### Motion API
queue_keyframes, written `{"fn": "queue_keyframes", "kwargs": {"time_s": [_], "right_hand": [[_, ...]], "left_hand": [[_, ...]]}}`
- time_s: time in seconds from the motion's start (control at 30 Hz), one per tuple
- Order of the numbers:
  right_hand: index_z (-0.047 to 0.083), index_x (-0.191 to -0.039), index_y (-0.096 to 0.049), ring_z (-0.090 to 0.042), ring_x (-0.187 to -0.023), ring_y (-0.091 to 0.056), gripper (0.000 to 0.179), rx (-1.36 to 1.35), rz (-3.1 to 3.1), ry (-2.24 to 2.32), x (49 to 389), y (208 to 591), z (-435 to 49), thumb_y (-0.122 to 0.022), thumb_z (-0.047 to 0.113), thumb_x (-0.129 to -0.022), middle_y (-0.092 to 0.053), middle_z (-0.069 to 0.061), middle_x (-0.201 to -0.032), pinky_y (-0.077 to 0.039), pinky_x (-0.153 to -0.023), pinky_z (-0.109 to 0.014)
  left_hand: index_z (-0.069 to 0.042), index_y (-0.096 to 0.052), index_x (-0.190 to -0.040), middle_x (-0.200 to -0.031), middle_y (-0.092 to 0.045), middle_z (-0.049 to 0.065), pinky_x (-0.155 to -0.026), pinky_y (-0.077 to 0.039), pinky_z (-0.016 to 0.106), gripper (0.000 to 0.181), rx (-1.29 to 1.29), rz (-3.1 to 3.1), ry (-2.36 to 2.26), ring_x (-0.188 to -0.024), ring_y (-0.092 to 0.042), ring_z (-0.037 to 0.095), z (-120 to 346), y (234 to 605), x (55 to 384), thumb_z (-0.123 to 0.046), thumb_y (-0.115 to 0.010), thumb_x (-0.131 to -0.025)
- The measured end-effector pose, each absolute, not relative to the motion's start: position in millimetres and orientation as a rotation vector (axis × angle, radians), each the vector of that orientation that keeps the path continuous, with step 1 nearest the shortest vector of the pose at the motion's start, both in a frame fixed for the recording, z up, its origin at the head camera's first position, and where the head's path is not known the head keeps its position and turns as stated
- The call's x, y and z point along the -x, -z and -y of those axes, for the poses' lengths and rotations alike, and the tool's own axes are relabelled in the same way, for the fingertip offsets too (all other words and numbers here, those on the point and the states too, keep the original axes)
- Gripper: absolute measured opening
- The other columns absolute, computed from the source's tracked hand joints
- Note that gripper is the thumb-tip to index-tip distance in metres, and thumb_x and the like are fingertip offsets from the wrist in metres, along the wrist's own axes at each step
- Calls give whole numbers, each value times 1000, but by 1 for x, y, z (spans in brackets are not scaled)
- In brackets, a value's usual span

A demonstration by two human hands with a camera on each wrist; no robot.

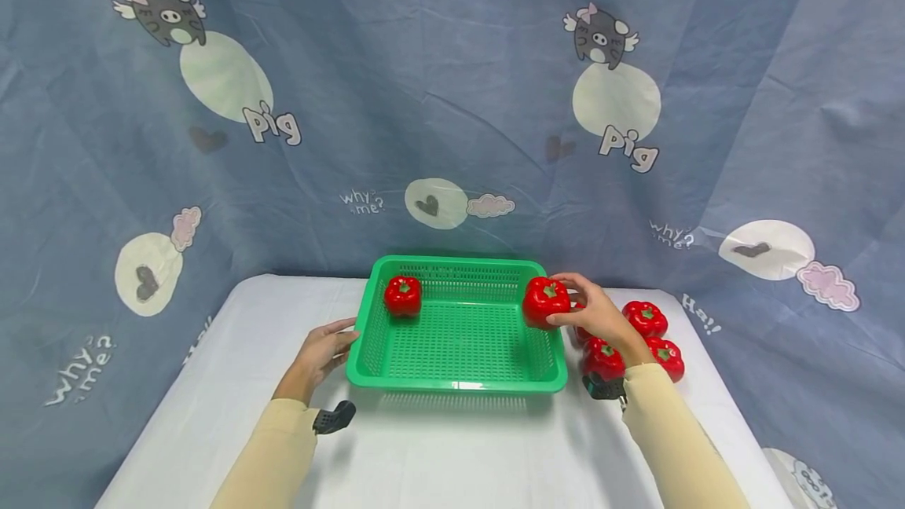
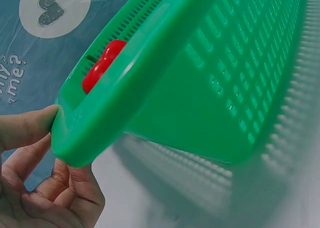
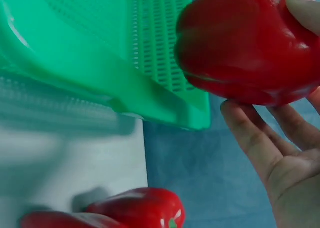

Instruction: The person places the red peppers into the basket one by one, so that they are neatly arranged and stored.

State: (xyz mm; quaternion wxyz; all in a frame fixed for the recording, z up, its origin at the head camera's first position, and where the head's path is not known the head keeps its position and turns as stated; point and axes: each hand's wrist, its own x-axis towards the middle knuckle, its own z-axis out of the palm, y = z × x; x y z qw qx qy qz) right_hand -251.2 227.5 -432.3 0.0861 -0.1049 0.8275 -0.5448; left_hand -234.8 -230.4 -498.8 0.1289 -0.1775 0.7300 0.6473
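A green plastic basket (image 1: 456, 385) with slotted walls stands on the white table. One red bell pepper (image 1: 403, 296) sits in its far left corner. My right hand (image 1: 595, 313) holds another red bell pepper (image 1: 546, 302) over the basket's right rim, the thumb on one side and fingers on the other. In the right wrist view this pepper (image 3: 245, 45) fills the upper right, raised beside the basket's rim. At the basket's left rim is my left hand (image 1: 327, 350); in the left wrist view its thumb and fingers (image 2: 30, 128) pinch the rim corner.
Several more red bell peppers (image 1: 645, 319) lie on the table to the right of the basket, partly hidden behind my right hand and forearm. A blue patterned cloth (image 1: 452, 100) hangs behind the white table (image 1: 438, 454). Both wrists carry dark devices.
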Motion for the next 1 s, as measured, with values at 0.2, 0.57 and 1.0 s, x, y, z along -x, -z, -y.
{"fn": "queue_keyframes", "kwargs": {"time_s": [0.2, 0.57, 1.0], "right_hand": [[5, -139, -43, -41, -121, -50, 70, 374, -2456, 1590, 260, 432, -218, -78, 10, -79, -47, -21, -136, -52, -90, -47], [5, -139, -43, -40, -127, -44, 70, 345, -2478, 1506, 274, 432, -206, -77, 11, -79, -49, -21, -136, -43, -99, -55], [-3, -137, -43, -48, -120, -47, 66, 353, -2458, 1561, 289, 434, -180, -74, 3, -80, -43, -27, -137, -51, -90, -50]], "left_hand": [[-2, -49, -139, -97, -65, 0, -74, -48, 25, 48, 523, -2127, -1875, -83, -58, 12, 230, 496, 234, -12, -62, -93], [0, -48, -139, -97, -66, -1, -74, -48, 25, 50, 502, -2129, -1874, -83, -58, 12, 231, 495, 231, -13, -62, -93], [2, -47, -138, -93, -66, -2, -73, -48, 26, 48, 493, -2136, -1869, -81, -58, 11, 229, 499, 230, -12, -60, -94]]}}
